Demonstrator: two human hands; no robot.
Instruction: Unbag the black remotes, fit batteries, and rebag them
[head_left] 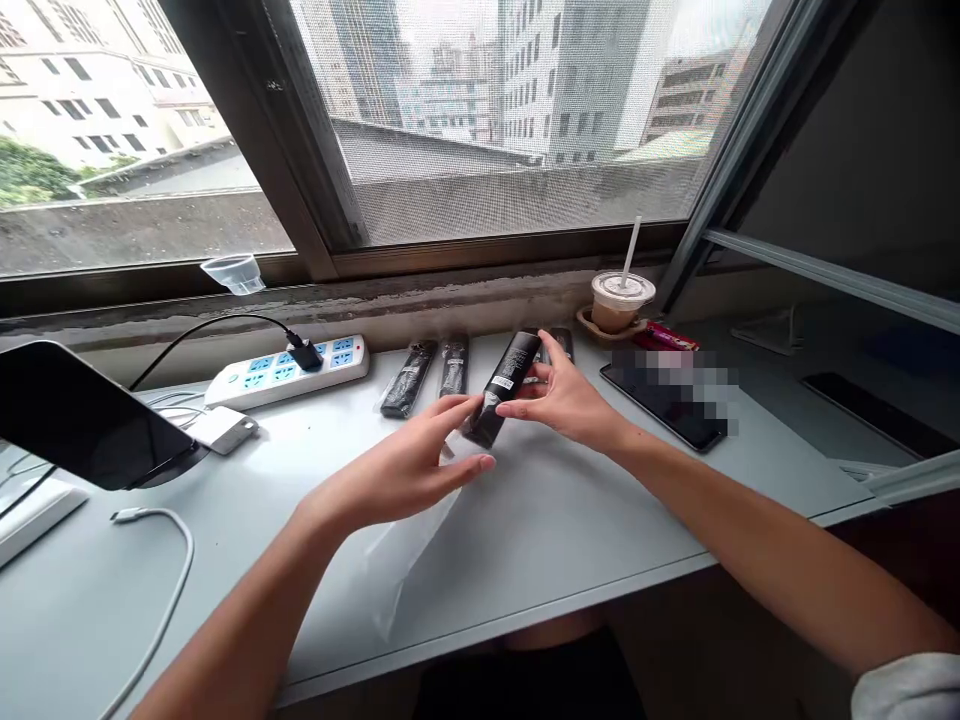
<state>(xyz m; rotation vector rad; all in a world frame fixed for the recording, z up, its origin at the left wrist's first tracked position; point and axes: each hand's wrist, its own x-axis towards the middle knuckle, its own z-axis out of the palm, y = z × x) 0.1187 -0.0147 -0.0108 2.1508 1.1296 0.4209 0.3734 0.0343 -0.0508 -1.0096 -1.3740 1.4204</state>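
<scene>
Your forearms [720, 510] span the desk [570, 530]; above it your right hand [576, 398] grips a tilted black package [507, 380]. Your left hand [401, 470] spreads by its lower end, grip unclear. Beyond, a lidded cup [622, 292] contains brown drink [611, 319].

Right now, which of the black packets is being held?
The black packet in the right hand, white print showing; the other packets lie on the desk near the window.

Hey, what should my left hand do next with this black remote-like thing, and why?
Perhaps close your left hand around the lower end of the black remote-like item to steady it: your right hand grips its side, while your left thumb stands apart from it.
</scene>
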